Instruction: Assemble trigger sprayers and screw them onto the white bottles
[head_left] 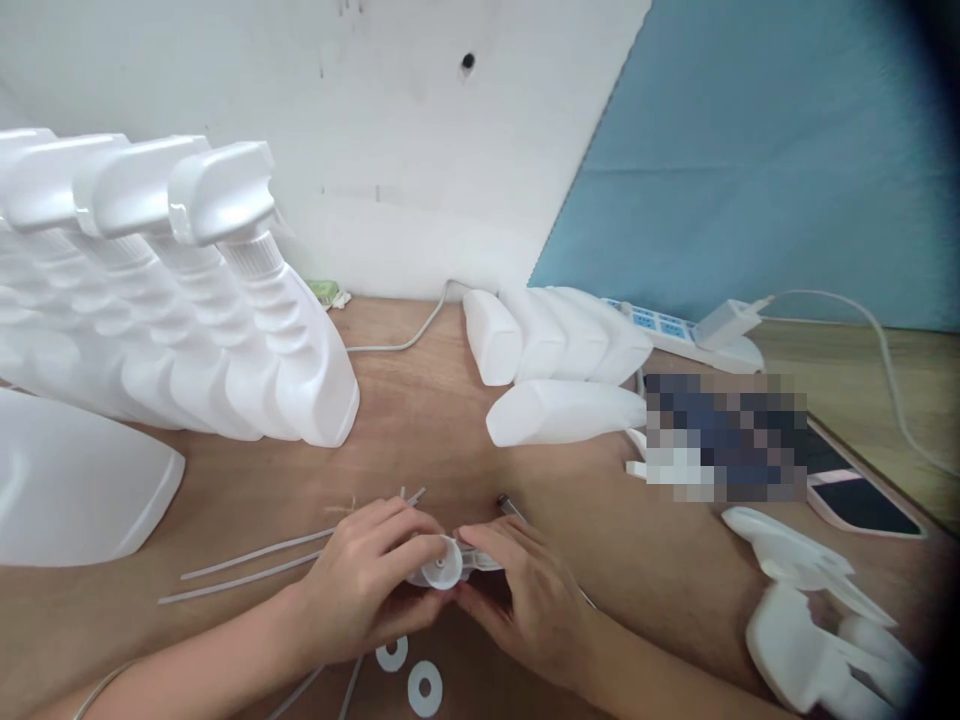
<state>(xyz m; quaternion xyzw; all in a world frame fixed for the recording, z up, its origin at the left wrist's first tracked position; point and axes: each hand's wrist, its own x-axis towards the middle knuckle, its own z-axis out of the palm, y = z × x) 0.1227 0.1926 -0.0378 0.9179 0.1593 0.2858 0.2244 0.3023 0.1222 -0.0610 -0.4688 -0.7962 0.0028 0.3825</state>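
Note:
My left hand (364, 580) and my right hand (525, 600) meet low in the middle of the wooden table (420, 420). Both close on a small white spray-trigger head (444, 568), its round cap end facing me. The left fingers curl around the cap. The right fingers pinch the part's far side. Thin white dip tubes (255, 565) lie on the table just left of my left hand. Two white ring washers (411, 672) lie on the wood below my hands.
Assembled white spray bottles (247, 320) stand in a row at the left. Empty white bottles (555, 350) lie on their sides behind my hands. Loose trigger heads (810, 620) pile at the right. A phone (862, 500), a power strip (675, 335) and cables lie at the right.

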